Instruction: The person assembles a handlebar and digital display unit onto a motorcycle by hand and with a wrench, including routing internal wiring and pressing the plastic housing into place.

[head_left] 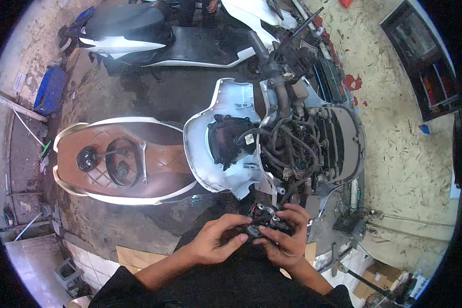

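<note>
A small black part (264, 219) with silvery metal bits and a thin red wire sits between my two hands near the lower middle. My left hand (220, 237) grips its left side, and my right hand (287, 236) holds its right side with curled fingers. Just beyond them lies a partly stripped scooter: a pale plastic handlebar cover (220, 97) with a black housing (226, 141) inside, and a dark tangle of cables and hoses (287, 149) around the steering column.
A brown-seated scooter body (164, 159) lies left. A white-and-black scooter (123, 49) stands beyond, beside another person's hand (212, 6). A blue bin (49, 90), a dark wall cabinet (416, 56), cardboard boxes (372, 282) and a concrete block (66, 277) surround the area.
</note>
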Available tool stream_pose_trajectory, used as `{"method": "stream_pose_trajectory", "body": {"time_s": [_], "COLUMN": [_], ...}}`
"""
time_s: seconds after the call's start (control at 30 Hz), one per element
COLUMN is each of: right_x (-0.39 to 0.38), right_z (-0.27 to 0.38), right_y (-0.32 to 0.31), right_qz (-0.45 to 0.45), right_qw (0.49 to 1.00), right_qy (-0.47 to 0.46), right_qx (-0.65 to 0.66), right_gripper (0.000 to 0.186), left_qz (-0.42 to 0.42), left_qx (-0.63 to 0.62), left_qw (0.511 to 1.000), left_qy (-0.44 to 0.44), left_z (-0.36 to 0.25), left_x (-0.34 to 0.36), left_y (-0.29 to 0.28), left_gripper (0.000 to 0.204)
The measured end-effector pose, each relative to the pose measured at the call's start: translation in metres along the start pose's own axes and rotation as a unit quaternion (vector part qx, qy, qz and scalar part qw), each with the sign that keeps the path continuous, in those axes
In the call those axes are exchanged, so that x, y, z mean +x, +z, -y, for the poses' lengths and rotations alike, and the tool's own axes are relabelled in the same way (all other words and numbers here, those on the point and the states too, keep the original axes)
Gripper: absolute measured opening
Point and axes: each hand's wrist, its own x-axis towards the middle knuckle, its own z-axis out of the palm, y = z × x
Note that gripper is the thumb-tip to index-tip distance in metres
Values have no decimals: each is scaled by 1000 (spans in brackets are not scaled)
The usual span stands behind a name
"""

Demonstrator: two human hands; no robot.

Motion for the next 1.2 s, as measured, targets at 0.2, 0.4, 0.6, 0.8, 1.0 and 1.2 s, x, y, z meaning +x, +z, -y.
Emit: {"method": "stream_pose_trajectory", "body": {"time_s": [0.2, 0.4, 0.6, 0.8, 1.0, 1.2], "right_x": [1, 6, 7, 6, 6, 7], "right_z": [-1, 4, 7, 3, 3, 3], "right_y": [2, 4, 6, 4, 4, 5], "right_qz": [5, -5, 4, 12, 18, 19], "right_qw": [1000, 1000, 1000, 999, 999, 999], "right_qy": [-11, -10, -17, -49, -48, -39], "right_qx": [23, 21, 7, 1, 6, 8], "right_gripper": [40, 37, 35, 38, 38, 36], "left_qz": [32, 10, 15, 47, 100, 99], "left_qx": [-73, -83, -34, -43, -17, -7], "left_qw": [997, 996, 999, 998, 995, 994], "left_qy": [-6, 32, 26, -2, 16, 40], "left_z": [10, 20, 17, 14, 10, 10], "left_x": [2, 2, 0, 3, 9, 14], "left_y": [6, 12, 10, 6, -5, -8], "left_gripper": [28, 27, 26, 28, 28, 26]}}
